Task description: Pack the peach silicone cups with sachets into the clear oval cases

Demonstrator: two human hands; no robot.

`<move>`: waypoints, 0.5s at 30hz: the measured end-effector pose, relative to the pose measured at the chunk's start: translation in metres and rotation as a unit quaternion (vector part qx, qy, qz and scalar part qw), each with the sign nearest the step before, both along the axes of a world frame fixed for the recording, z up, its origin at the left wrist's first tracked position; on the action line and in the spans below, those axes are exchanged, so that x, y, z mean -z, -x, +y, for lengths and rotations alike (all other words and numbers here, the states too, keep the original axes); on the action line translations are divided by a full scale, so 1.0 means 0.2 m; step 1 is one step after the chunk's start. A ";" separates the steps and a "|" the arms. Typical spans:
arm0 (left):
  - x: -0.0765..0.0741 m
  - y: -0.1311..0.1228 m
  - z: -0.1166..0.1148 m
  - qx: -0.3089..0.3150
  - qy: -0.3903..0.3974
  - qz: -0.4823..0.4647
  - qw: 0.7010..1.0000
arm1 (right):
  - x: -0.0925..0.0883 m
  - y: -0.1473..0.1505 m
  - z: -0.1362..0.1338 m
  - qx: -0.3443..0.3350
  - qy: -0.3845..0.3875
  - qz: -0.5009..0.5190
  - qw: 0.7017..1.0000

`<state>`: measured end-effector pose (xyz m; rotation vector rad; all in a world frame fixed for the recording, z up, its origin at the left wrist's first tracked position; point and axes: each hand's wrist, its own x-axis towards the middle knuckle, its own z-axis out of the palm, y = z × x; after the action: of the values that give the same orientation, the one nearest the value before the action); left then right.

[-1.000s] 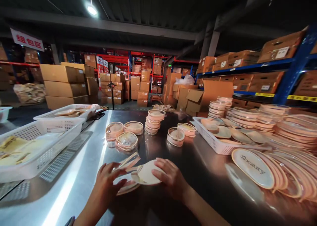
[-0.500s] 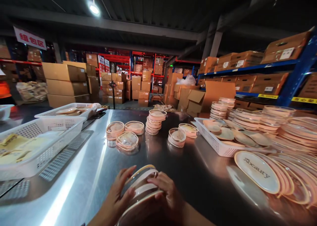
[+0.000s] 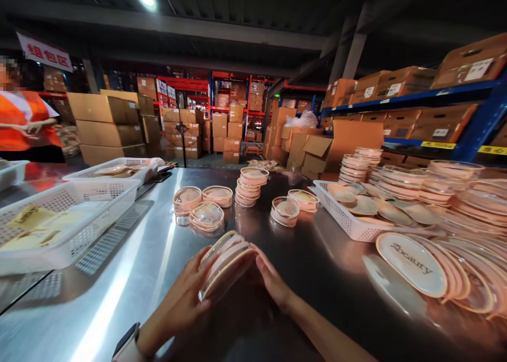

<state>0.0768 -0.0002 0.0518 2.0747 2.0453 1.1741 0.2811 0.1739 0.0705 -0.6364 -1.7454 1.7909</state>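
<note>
Above the near middle of the metal table, I hold a tilted clear round pouch (image 3: 228, 259) with pale pink sides and gold trim. My left hand (image 3: 188, 282) is closed around its left side, a watch (image 3: 129, 341) on that wrist. My right hand (image 3: 273, 278) has its fingers together at the pouch's upper right edge; the thumb side is partly hidden. Just beyond stand similar pouches: a group of three on the left with a rounded pouch (image 3: 206, 216) in front, a stack (image 3: 249, 187) in the middle, and a pair including a round pouch (image 3: 285, 212) on the right.
White perforated baskets (image 3: 91, 230) stand left, one with yellow packets. At right, another white basket (image 3: 344, 220) holds pale flat oval pieces, beside fanned pouches (image 3: 412, 264) and tall stacks. Beyond the table (image 3: 317, 309) are cartons (image 3: 109, 124), shelving and a person in an orange vest (image 3: 27, 119).
Both hands have moved up and away from me with the pouch, which is now turned more on edge. My right hand has shifted to its right end. A person has come into view at left.
</note>
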 end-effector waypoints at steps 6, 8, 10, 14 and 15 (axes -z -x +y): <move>0.08 0.00 0.11 -0.025 -0.036 -0.280 0.959 | -0.09 -0.02 0.08 0.003 0.103 0.090 0.991; 0.05 -0.03 0.12 -0.013 -0.048 -0.353 0.934 | -0.10 -0.02 0.08 0.057 0.141 0.129 0.980; 0.03 -0.06 0.13 -0.020 -0.054 -0.419 0.906 | -0.10 -0.02 0.06 0.089 0.182 0.124 0.971; 0.05 -0.12 0.16 -0.014 -0.112 -0.443 0.890 | -0.06 -0.01 -0.07 -0.113 0.236 0.034 0.965; 0.06 -0.14 0.16 -0.004 -0.133 -0.426 0.895 | -0.05 0.00 -0.11 -0.182 0.249 0.014 0.951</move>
<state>0.1048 0.0313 0.0398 1.2069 1.5069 1.9774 0.2821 0.1514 0.0798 -0.4955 -1.4585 2.5238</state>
